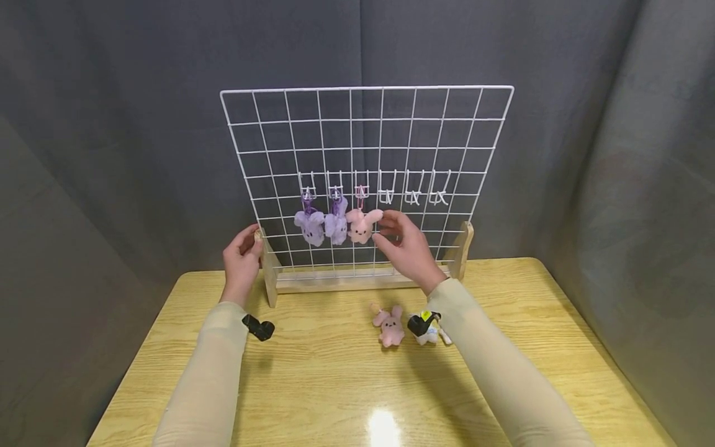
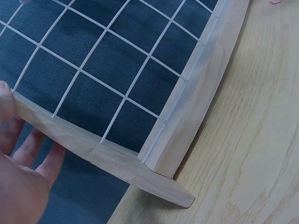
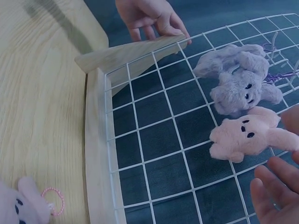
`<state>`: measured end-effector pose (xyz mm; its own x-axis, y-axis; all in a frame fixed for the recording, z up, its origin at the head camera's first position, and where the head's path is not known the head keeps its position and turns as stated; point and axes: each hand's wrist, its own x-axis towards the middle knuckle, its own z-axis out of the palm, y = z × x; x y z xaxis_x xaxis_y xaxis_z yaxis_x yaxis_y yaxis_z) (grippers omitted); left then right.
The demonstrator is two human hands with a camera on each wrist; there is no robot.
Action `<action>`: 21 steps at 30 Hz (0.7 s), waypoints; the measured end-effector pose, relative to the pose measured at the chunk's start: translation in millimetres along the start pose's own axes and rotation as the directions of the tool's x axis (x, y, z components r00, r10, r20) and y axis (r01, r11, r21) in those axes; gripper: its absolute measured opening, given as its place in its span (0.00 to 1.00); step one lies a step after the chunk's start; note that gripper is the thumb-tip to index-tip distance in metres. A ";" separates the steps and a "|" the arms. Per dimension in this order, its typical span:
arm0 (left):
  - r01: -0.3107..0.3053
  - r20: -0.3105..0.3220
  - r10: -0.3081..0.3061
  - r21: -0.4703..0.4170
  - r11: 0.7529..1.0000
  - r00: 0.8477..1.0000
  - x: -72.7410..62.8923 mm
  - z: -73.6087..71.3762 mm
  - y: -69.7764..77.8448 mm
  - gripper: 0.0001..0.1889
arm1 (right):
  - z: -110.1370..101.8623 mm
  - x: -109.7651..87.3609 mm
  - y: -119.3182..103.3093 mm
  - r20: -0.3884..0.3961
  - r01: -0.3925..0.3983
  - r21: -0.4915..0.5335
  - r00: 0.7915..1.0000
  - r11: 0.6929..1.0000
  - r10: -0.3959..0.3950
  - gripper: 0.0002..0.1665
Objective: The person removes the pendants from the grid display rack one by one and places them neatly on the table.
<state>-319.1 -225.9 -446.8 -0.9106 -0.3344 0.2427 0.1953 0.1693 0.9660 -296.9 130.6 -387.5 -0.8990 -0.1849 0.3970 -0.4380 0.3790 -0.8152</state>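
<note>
My left hand (image 1: 242, 264) grips the left wooden upright (image 2: 88, 149) of the rack's stand, with the thumb on one side and fingers on the other. A pink plush bunny keychain (image 1: 360, 227) hangs by its pink loop from the third hook of the white wire grid (image 1: 419, 87). Beside its ear is my right hand (image 1: 412, 248), thumb and fingers spread apart around the ear tip; firm contact cannot be made out. Left of the pink bunny, two purple plush bunnies (image 1: 310, 227) hang from the first two hooks.
Bare white hooks (image 1: 413, 196) line the grid right of the pink bunny. On the wooden table (image 1: 313, 372) lie another pink bunny (image 1: 392, 327) and a white plush (image 1: 427, 336), partly hidden by the right wrist camera. A grey curtain (image 1: 167, 124) stands behind the rack.
</note>
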 end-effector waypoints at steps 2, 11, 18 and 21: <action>0.000 -0.003 0.000 0.004 1.000 1.000 0.6 0.0 -0.8 0.20 | 0.2 1.1 -0.5 0.000 -0.015 0.018 1.000 1.000 0.015 0.34; -0.013 -0.015 0.013 0.021 1.000 1.000 2.0 0.7 -3.0 0.20 | 1.4 6.2 3.1 -0.018 -0.048 0.084 0.999 0.995 0.049 0.36; 0.000 -0.008 0.000 0.021 1.000 1.000 -0.3 0.2 0.4 0.20 | 2.5 6.0 -0.1 -0.016 -0.066 0.093 0.998 0.993 0.068 0.29; 0.006 -0.001 -0.006 0.018 1.000 1.000 -0.6 -0.4 1.0 0.21 | 4.1 7.1 -0.8 -0.015 -0.066 0.092 0.998 0.994 0.067 0.29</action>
<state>-318.3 -225.9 -446.0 -0.9114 -0.3363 0.2371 0.1832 0.1844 0.9656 -302.9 125.3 -385.7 -0.9264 -0.1457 0.3472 -0.3760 0.3057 -0.8748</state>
